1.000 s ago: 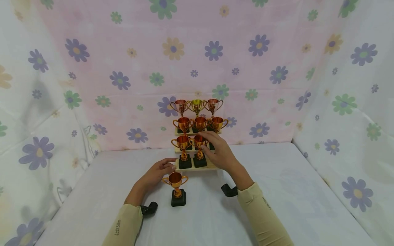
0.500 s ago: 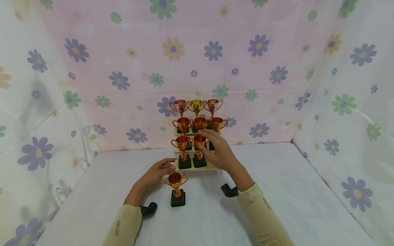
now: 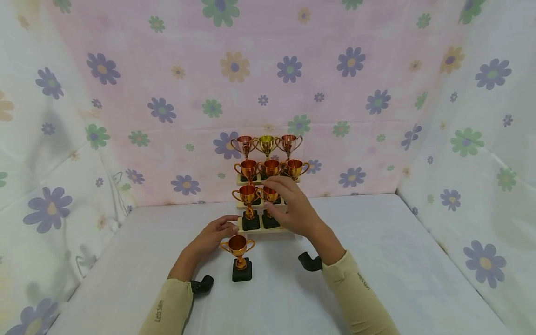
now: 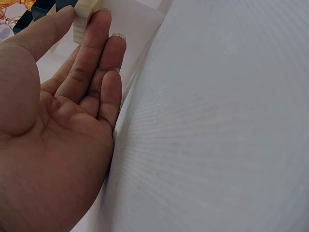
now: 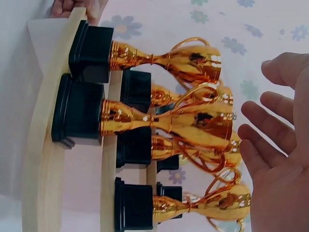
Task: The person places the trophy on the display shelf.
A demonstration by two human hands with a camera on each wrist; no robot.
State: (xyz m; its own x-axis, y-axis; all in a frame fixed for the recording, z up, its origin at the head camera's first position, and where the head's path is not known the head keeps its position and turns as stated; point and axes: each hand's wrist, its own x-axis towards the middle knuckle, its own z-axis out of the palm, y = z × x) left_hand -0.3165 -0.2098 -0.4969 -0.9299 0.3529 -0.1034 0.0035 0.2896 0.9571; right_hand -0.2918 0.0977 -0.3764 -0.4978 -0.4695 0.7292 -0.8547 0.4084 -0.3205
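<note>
A tiered wooden stand (image 3: 260,231) carries small trophy cups with black square bases. My left hand (image 3: 211,236) holds the left end of its lowest step; in the left wrist view, thumb and fingers lie on either side of the board (image 4: 83,24). Two gold trophies stand upright on that step, the left one (image 3: 249,195) and the right one (image 3: 271,220). Over the right one hovers my right hand (image 3: 295,207), partly hiding it. In the right wrist view the right hand's fingers (image 5: 270,128) are apart from the cup (image 5: 207,121), with nothing between them.
Another gold trophy (image 3: 237,246) stands on the white table in front of the stand, right of my left hand. Upper steps bear further rows of trophies, among them a yellow-gold cup (image 3: 266,143). Flowered cloth (image 3: 184,93) walls in the back and sides.
My right hand has shifted slightly left and covers more of the front right trophy. My left hand stays at the stand's end, and the trophies keep their places.
</note>
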